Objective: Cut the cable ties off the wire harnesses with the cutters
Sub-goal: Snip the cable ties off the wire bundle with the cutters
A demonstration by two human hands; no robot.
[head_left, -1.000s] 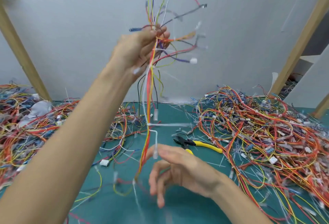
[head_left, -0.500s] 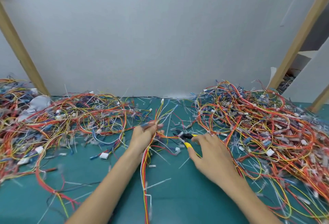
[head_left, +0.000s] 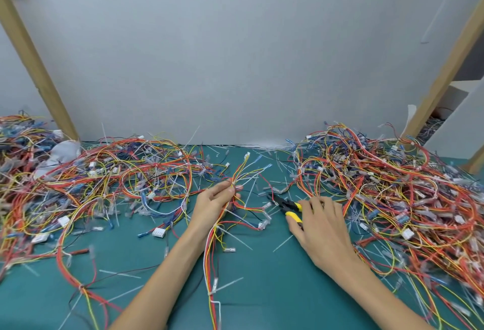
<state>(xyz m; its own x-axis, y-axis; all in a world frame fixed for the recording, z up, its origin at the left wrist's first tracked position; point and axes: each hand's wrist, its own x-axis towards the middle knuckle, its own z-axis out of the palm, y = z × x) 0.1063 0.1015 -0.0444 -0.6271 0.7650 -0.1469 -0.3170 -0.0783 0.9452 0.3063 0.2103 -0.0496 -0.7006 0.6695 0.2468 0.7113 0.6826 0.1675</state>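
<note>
1. Gripping the yellow-handled cutters on the desk, our right hand is curling its fingers round the handles; we are wanting a firm hold before lifting.
2. Our left hand is pinching the wire harness mid-desk, its red, yellow and white strands bound by white cable ties.

Nothing legible shows anywhere: the cutters, the wire harnesses, the mat and the wall behind it carry no readable text, label or number.
</note>
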